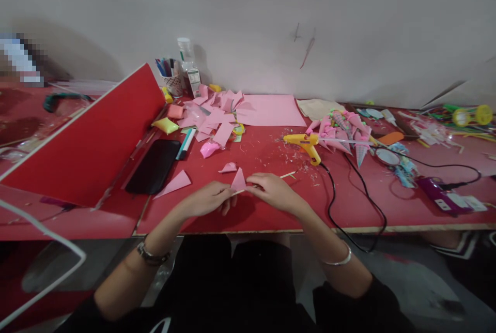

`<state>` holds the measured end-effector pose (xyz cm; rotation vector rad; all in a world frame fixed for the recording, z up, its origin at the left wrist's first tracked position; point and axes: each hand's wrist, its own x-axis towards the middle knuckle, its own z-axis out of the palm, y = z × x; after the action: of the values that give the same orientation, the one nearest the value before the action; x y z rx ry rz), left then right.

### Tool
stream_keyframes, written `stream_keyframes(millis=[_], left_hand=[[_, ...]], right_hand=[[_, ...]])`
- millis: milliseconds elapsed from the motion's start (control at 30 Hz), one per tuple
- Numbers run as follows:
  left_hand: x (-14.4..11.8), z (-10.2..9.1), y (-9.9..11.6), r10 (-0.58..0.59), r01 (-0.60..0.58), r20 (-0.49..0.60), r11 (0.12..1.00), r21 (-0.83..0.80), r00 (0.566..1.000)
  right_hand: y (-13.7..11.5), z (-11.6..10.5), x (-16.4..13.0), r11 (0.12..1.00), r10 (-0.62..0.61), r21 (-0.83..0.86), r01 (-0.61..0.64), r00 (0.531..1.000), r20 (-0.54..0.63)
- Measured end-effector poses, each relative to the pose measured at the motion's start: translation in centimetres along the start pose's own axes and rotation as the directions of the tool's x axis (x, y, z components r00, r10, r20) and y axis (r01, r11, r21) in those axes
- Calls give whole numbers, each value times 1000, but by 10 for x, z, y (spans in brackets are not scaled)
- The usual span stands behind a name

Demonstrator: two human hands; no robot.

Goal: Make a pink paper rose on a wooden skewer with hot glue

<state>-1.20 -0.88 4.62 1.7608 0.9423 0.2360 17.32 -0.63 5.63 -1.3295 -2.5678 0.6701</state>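
Note:
My left hand (pixel 211 199) and my right hand (pixel 273 192) meet near the table's front edge. Between them stands a small pointed piece of pink paper (pixel 238 180), pinched low on both sides. A thin pale stick (pixel 237 193) runs along its lower edge between my fingertips; which hand bears it I cannot tell. Just behind lies a small folded pink scrap (pixel 228 167). To the left of my left hand is a pink paper triangle (pixel 176 184). Another pale stick (pixel 287 174) lies beyond my right hand.
A yellow glue gun (pixel 306 146) with a black cord lies right of centre, beside several pink cones (pixel 344 131). A phone (pixel 154 166), markers (pixel 186 144) and cut pink paper (pixel 209 116) are at left. A red board (pixel 96 141) leans there. A purple power socket (pixel 444 198) sits right.

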Motion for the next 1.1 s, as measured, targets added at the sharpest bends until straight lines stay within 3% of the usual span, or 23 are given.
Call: stream_keyframes(millis=[167, 367, 500, 600, 700, 833, 900, 967, 1033, 1100], left_hand=[[1, 2, -1, 47, -41, -54, 994, 97, 997], [1, 3, -3, 50, -42, -31, 972, 233, 998], [1, 3, 2, 52, -54, 13, 946, 320, 999], [2, 5, 4, 56, -58, 15, 934, 352, 998], [3, 4, 3, 34, -41, 35, 971, 235, 999], [2, -1, -2, 11, -6, 165, 999, -32, 986], [1, -1, -3, 29, -18, 167, 998, -68, 986], [0, 0, -3, 63, -65, 72, 998, 26, 995], [-2, 2, -3, 112, -92, -65, 962, 259, 992], [-3, 4, -4, 211, -89, -159, 828, 554, 964]], right_hand=[[2, 4, 2, 998, 24, 66, -24, 1000, 2], [4, 5, 0, 982, 61, 180, -62, 998, 13], [5, -1, 0, 933, -28, 360, -23, 990, 137], [6, -5, 1, 922, -90, 386, -9, 967, 239], [3, -4, 2, 955, -54, 295, -19, 970, 236], [-4, 1, 3, 996, -24, 83, 11, 987, 156], [-6, 1, 2, 999, -26, 44, 21, 993, 119], [-6, 0, 2, 991, -33, 136, 18, 993, 112], [-2, -2, 1, 956, -26, 293, -13, 991, 128], [4, -3, 1, 900, -12, 430, -70, 983, 186]])
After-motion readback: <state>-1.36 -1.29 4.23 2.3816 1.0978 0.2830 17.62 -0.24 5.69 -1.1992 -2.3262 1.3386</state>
